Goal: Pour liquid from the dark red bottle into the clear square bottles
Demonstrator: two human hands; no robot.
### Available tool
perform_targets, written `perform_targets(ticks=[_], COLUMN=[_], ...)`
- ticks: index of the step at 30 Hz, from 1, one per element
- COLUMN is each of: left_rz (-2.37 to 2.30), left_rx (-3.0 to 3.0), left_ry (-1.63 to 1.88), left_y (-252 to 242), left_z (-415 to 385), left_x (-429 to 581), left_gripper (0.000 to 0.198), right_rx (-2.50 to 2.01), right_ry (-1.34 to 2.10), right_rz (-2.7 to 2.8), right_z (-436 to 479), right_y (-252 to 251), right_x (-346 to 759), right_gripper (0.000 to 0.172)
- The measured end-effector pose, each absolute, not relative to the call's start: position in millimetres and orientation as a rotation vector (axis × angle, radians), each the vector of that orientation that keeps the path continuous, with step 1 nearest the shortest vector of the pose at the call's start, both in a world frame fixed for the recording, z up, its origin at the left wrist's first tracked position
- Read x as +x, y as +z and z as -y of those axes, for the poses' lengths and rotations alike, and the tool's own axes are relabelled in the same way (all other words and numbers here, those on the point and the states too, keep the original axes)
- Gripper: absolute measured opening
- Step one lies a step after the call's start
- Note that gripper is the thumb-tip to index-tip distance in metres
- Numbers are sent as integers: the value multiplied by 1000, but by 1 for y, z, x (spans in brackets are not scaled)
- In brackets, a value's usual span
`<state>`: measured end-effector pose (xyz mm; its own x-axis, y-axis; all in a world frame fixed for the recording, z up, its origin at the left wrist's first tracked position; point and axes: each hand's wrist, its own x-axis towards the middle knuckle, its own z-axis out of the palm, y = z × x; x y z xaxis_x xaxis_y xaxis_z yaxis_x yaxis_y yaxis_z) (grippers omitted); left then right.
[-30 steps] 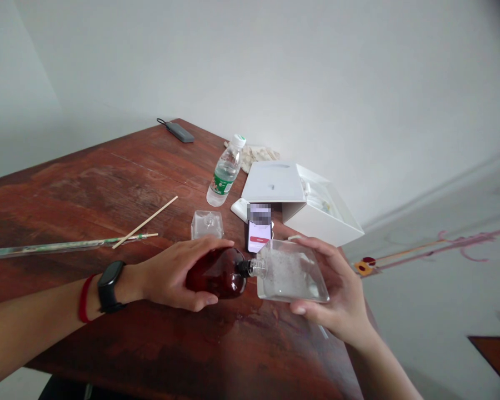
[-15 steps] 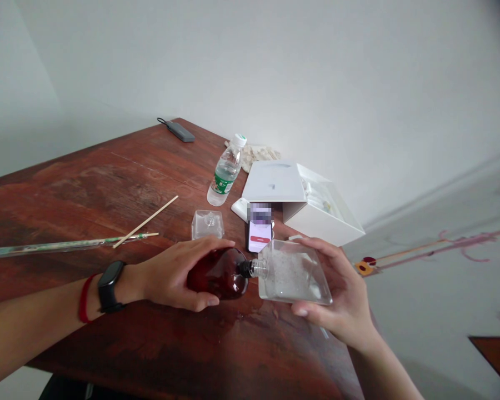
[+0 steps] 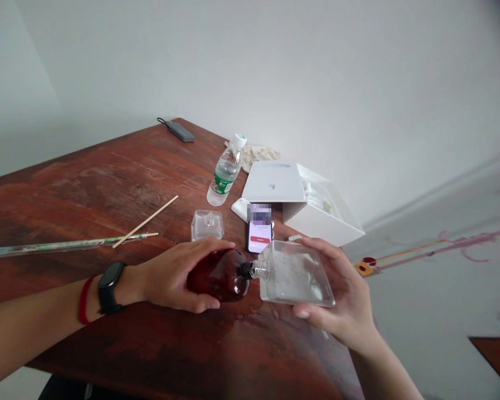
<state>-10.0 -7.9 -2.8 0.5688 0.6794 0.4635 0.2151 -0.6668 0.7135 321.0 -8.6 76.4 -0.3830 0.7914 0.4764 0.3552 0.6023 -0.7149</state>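
My left hand (image 3: 187, 275) wraps round a dark reddish-brown bottle (image 3: 220, 276), which lies on its side in the air with its black neck pointing right. My right hand (image 3: 341, 289) grips a clear square plastic container (image 3: 296, 275) by its far right side, fingers behind and thumb at the near edge. The container's short threaded clear neck (image 3: 259, 270) meets the bottle's black neck end to end. Bubbles or droplets and a whitish patch show inside the container. Just beyond my left hand, a second clear plastic piece (image 3: 207, 224) rests on the table.
On the brown wooden table (image 3: 87, 183) stand a water bottle (image 3: 225, 172) and an open white box (image 3: 275, 180). A lit phone (image 3: 260, 236) lies before the box. Chopsticks (image 3: 145, 222) lie at left, a grey device (image 3: 179, 131) at the back. Wet spots show near the front.
The clear container and my right hand have shifted very slightly right and toward me. My left hand keeps its hold on the brown bottle, nearly unmoved.
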Motion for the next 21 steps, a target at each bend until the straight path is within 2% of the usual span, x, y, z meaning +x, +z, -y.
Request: perform_targets(ticks=[21], left_rz=[-720], left_rx=[2176], left_ry=[999], left_y=[-3], left_z=[7], left_x=[-8], left_gripper=[86], right_rx=[-896], right_ry=[631], right_rz=[1967], right_z=[9], right_y=[75], right_x=[319], right_gripper=[82])
